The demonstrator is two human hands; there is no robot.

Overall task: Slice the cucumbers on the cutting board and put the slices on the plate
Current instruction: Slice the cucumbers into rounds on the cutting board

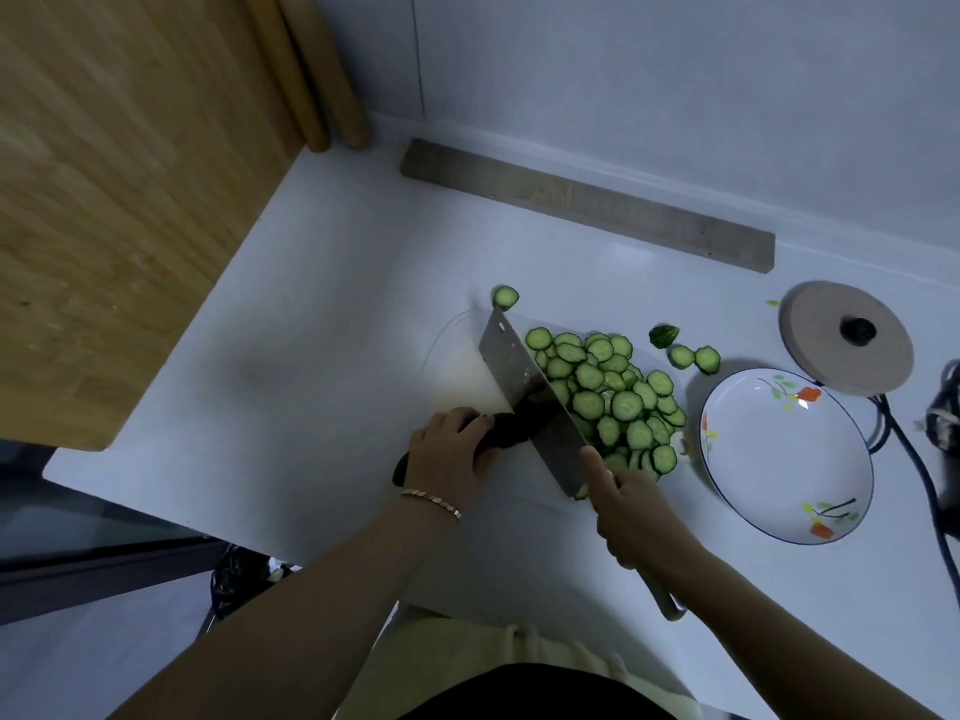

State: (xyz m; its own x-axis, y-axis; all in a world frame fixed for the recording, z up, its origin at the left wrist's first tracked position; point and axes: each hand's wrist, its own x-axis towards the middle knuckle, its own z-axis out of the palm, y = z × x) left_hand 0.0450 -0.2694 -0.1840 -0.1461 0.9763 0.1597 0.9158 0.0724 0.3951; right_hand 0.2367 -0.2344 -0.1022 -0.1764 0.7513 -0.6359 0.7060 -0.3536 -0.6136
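A dark whole cucumber (506, 431) lies across the pale cutting board (460, 371), and my left hand (449, 457) presses down on it. My right hand (631, 504) grips the handle of a broad steel cleaver (530, 392), whose blade stands on the cucumber's cut end. Right of the blade lies a heap of cucumber slices (618, 397). A few slices (693, 357) and a stem end (664, 336) lie loose beyond the heap, and one slice (505, 297) sits past the blade tip. The white flowered plate (787, 454) stands to the right with nothing on it.
A round wooden lid with a black knob (847, 337) rests behind the plate. Black cables (919, 470) run along the right edge. A grey wooden strip (587, 202) lies against the back wall. A tall wooden board (119, 200) leans at the left.
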